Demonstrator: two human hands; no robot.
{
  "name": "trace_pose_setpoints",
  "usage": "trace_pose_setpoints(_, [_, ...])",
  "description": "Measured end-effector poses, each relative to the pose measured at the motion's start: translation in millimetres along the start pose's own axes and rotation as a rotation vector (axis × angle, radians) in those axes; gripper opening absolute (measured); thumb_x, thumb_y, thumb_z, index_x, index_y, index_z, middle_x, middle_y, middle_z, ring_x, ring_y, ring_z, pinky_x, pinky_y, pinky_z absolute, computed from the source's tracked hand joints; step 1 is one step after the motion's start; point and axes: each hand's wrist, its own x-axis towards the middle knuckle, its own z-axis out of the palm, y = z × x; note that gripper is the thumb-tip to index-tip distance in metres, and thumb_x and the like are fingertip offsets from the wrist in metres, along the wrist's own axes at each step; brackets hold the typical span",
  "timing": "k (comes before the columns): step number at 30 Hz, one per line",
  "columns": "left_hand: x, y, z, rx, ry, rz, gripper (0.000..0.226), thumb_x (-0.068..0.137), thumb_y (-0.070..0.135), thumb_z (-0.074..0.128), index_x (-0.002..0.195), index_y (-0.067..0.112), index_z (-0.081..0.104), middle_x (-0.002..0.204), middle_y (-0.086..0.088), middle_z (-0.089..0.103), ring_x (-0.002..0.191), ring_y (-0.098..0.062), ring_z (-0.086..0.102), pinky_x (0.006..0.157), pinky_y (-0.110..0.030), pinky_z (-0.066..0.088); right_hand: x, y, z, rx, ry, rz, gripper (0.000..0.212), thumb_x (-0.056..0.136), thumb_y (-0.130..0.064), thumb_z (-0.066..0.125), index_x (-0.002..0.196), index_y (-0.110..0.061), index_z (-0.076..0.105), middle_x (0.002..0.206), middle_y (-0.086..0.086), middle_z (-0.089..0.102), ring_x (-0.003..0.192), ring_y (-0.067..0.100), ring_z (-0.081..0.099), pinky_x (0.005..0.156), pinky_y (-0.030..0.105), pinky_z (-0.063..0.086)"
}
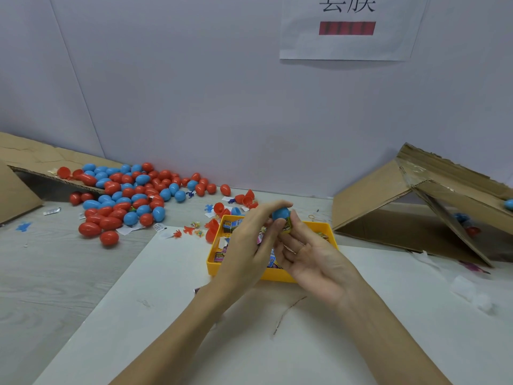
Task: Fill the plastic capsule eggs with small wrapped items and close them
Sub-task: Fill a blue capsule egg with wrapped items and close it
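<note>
My left hand [251,240] holds a blue capsule egg half [280,213] with its fingertips, above the yellow tray [273,274]. My right hand [308,251] pinches a small yellow wrapped item [287,226] just under the blue half, touching it. The tray holds several small wrapped items [231,225], partly hidden by both hands. A heap of closed red and blue eggs [125,198] lies at the back left. Open red halves [245,200] lie behind the tray.
A tipped cardboard box [410,207] stands at the right with a blue egg [509,204] on its flap. Another cardboard box [25,173] lies at the far left. White paper sheet [194,329] covers the near table. Small plastic toys [188,230] are scattered left of the tray.
</note>
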Motion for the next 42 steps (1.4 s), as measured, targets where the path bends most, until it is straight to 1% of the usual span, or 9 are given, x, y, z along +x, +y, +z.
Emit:
trace_pose_setpoints(3, [2.0,2.0,-3.2,-0.015,0.029,0.027,0.03,0.105,0.018,0.05,0.132,0.023,0.062,0.124,0.017,0.064,0.118,-0.014,0.061,0.096,-0.029,0.051,-1.0,2.9,2.6,0.083,0.004,0.043,0.041,0.084,-0.031,0.08,0.116,-0.007,0.072,0.112,0.011,0.077,0.088,0.017,0.076,0.076,0.026,0.061])
trace_pose_setpoints(10, [2.6,2.3,-4.7,-0.16,0.014,-0.07,0.029,0.104,0.011,0.053,0.129,0.014,0.068,0.123,0.005,0.071,0.121,-0.023,0.064,0.097,-0.049,0.054,-2.8,3.7,4.3,0.15,0.072,0.094,0.044,0.082,-0.029,0.082,0.114,-0.002,0.072,0.104,0.013,0.077,0.087,0.023,0.077,0.08,0.025,0.056])
trace_pose_setpoints(17, [3.4,0.3,-7.2,-0.186,0.007,-0.122,0.029,0.101,0.016,0.058,0.127,0.012,0.07,0.116,0.004,0.074,0.113,-0.024,0.066,0.094,-0.047,0.056,-5.6,2.8,7.4,0.15,0.132,0.128,0.053,0.079,-0.028,0.083,0.123,-0.001,0.07,0.108,0.016,0.076,0.084,0.026,0.077,0.064,0.024,0.058])
trace_pose_setpoints(21, [3.2,0.3,-5.4,-0.182,0.019,-0.13,0.028,0.098,0.015,0.062,0.124,0.014,0.072,0.108,0.007,0.075,0.105,-0.024,0.066,0.09,-0.039,0.056,-4.9,2.7,5.7,0.126,0.134,0.1,0.052,0.084,-0.028,0.081,0.127,-0.002,0.068,0.106,0.015,0.076,0.085,0.023,0.077,0.066,0.023,0.056])
trace_pose_setpoints(25, [3.1,3.6,-4.6,-0.17,-0.038,-0.142,0.029,0.098,0.021,0.066,0.127,0.022,0.07,0.115,0.011,0.073,0.111,-0.019,0.066,0.093,-0.035,0.056,-2.0,1.0,1.2,-0.059,0.121,-0.02,0.047,0.092,-0.037,0.073,0.127,-0.006,0.069,0.118,0.015,0.075,0.098,0.02,0.076,0.076,0.025,0.058])
trace_pose_setpoints(28, [2.4,2.0,-6.2,-0.109,-0.052,-0.115,0.034,0.094,0.02,0.072,0.128,0.024,0.068,0.118,0.012,0.071,0.114,-0.017,0.064,0.097,-0.035,0.054,0.6,1.0,-2.3,-0.202,0.16,-0.133,0.045,0.102,-0.041,0.057,0.122,-0.002,0.069,0.114,0.016,0.076,0.106,0.022,0.075,0.087,0.031,0.056])
trace_pose_setpoints(34, [4.8,-4.3,-11.5,-0.129,-0.069,-0.129,0.044,0.092,0.017,0.074,0.134,0.025,0.063,0.123,0.01,0.067,0.117,-0.018,0.063,0.097,-0.032,0.055,2.4,5.3,-5.4,-0.372,0.175,-0.275,0.027,0.107,-0.011,0.051,0.127,-0.002,0.066,0.115,0.014,0.076,0.107,0.022,0.074,0.085,0.029,0.061])
trace_pose_setpoints(38, [6.9,-5.7,-15.3,-0.181,-0.141,-0.115,0.04,0.091,0.016,0.076,0.129,0.022,0.066,0.121,0.008,0.067,0.11,-0.021,0.068,0.09,-0.029,0.058,1.6,5.4,-6.9,-0.434,0.217,-0.302,0.026,0.105,-0.019,0.055,0.112,-0.001,0.073,0.101,0.012,0.079,0.095,0.019,0.077,0.074,0.024,0.059])
trace_pose_setpoints(42, [6.5,-4.7,-12.9,-0.146,-0.062,-0.154,0.032,0.088,0.027,0.077,0.119,0.022,0.069,0.101,0.013,0.072,0.094,-0.014,0.071,0.08,-0.023,0.058,3.1,5.9,-7.8,-0.612,0.295,-0.342,0.034,0.108,-0.029,0.05,0.102,-0.007,0.075,0.088,0.008,0.079,0.082,0.019,0.076,0.065,0.023,0.056])
